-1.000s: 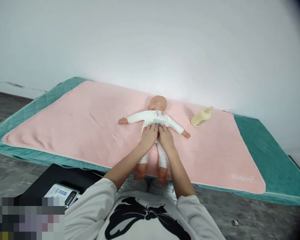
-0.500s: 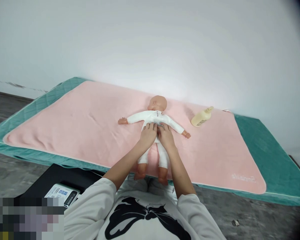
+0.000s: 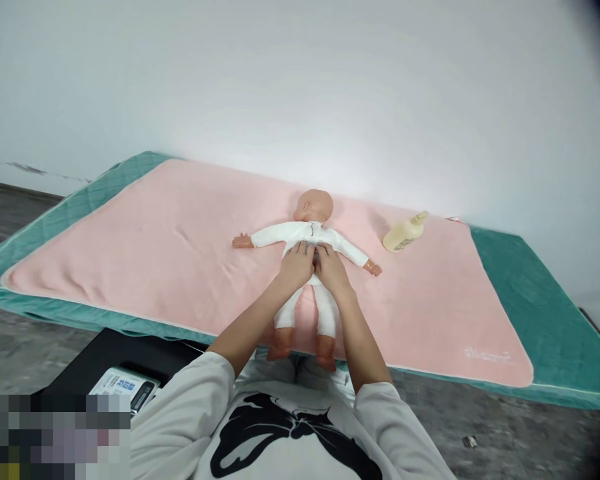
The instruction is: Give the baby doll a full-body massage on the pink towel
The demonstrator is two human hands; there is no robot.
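Note:
A baby doll [image 3: 325, 233] in a white suit lies stretched on its front, its bald head turned to the left and both arms spread wide. My left hand [image 3: 298, 264] rests on the left of the doll's lower back, fingers bent and closed against it. Close beside it, my right hand [image 3: 331, 268] grips the right side of the back in the same way. The thumbs and fingertips are mostly hidden between the hands. To the right of the doll, a cream pump bottle [image 3: 403, 235] stands tilted in view.
A pink mat [image 3: 180, 233] lies under the doll, over a green padded cover [image 3: 535, 293]. Behind it rises a white wall [image 3: 300, 87]. At lower left, a white device or box [image 3: 123, 387] sits on a black surface [image 3: 87, 363].
Both hands stay on the doll's back with hardly any movement. The doll's arm on the left has shifted slightly outward, and the view has moved a little.

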